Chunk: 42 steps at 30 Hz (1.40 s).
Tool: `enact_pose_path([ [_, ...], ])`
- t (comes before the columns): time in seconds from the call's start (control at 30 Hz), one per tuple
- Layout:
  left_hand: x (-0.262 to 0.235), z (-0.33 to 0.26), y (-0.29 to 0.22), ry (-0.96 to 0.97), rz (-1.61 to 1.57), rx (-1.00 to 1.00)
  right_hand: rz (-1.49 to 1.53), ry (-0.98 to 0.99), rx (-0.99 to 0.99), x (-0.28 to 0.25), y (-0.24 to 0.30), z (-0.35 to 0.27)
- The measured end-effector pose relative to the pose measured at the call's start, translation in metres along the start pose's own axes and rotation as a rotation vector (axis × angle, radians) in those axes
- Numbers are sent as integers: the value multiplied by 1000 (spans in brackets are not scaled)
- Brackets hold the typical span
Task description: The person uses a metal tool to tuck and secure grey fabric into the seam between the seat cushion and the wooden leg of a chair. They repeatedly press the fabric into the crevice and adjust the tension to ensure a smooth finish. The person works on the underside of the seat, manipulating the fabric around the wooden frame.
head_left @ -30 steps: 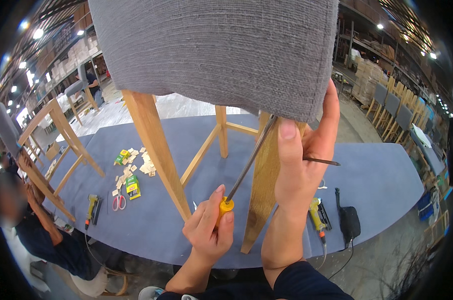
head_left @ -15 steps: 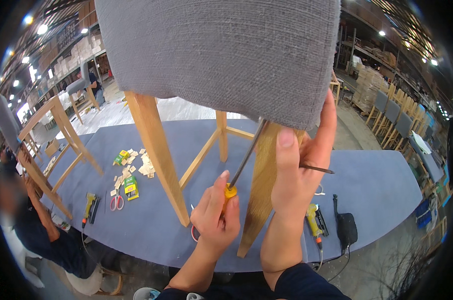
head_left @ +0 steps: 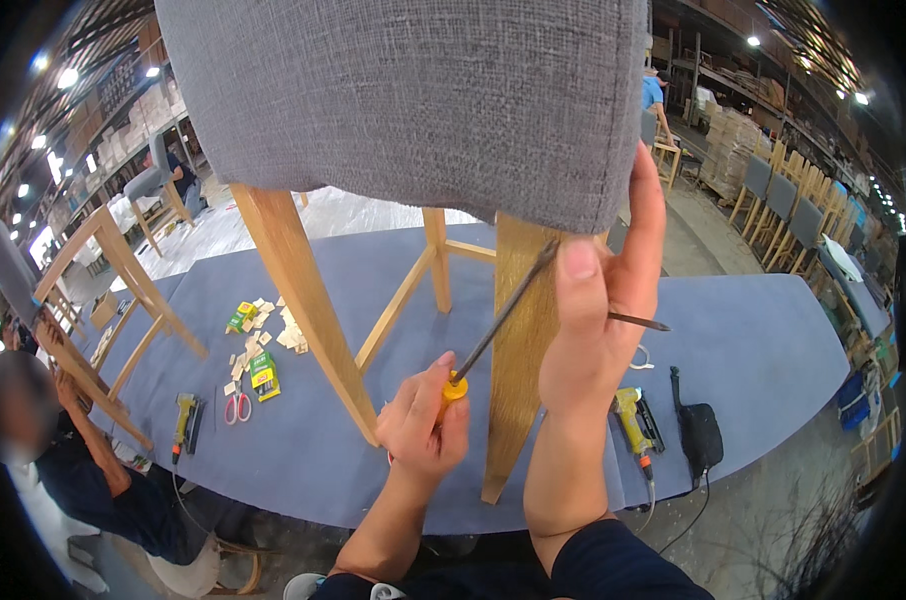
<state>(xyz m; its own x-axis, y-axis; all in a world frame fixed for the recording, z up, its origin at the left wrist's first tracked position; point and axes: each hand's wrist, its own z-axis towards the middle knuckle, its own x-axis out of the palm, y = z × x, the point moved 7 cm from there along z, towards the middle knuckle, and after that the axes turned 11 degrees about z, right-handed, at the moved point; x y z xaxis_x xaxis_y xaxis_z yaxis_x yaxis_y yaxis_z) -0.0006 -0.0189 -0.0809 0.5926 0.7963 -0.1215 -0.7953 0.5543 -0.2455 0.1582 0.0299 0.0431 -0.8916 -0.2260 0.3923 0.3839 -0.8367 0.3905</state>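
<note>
A chair with a grey fabric-covered part (head_left: 413, 110) and wooden legs stands on the table before me. My left hand (head_left: 423, 418) is closed around the yellow handle of a screwdriver (head_left: 503, 318). Its long dark shaft slants up to the right, and the tip lies in front of the near right leg (head_left: 518, 400), just under the fabric's lower edge. My right hand (head_left: 598, 320) grips the top of that leg, thumb in front beside the tip, index finger up along the fabric's side. A dark pointed metal rod (head_left: 638, 321) sticks out from this hand; its other end is hidden.
On the blue-grey table covering (head_left: 743, 350) lie small wooden squares (head_left: 291, 330), a green-yellow box (head_left: 264, 376), scissors (head_left: 238, 407), two nail guns (head_left: 633, 425) (head_left: 185, 425) and a black pouch (head_left: 698, 435). At left a co-worker (head_left: 93, 470) handles another chair (head_left: 123, 260).
The screwdriver's tip has come away from the fabric's lower edge and now shows beside my right thumb. The chair appears slightly further left in view.
</note>
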Motion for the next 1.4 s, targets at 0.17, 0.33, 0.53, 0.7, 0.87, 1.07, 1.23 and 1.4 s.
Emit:
enact_pose_path([
  [0.17, -2, 8, -4, 46, -53, -87, -28, -62, 4, -4, -1, 2],
  [0.33, -7, 13, -4, 109, -55, -108, -45, -90, 4, -2, -2, 2],
  [0.53, -9, 32, -10, 94, -29, -3, -98, -95, -10, -5, -1, 2],
  [0.7, -1, 42, -9, 86, -88, -30, -123, -84, -17, -4, 1, 1],
  [0.87, 3, 35, -2, 84, -51, -29, -161, -43, -94, -9, -7, 3],
  [1.07, -28, -55, 34, 42, 107, -3, -231, -46, -30, -22, -12, -6],
  [1.23, -112, -172, 132, -257, -130, -907, -286, -217, -60, -57, 10, -5],
  [1.4, -153, -195, 195, 154, 609, -743, -400, -54, -161, -39, 46, 21],
])
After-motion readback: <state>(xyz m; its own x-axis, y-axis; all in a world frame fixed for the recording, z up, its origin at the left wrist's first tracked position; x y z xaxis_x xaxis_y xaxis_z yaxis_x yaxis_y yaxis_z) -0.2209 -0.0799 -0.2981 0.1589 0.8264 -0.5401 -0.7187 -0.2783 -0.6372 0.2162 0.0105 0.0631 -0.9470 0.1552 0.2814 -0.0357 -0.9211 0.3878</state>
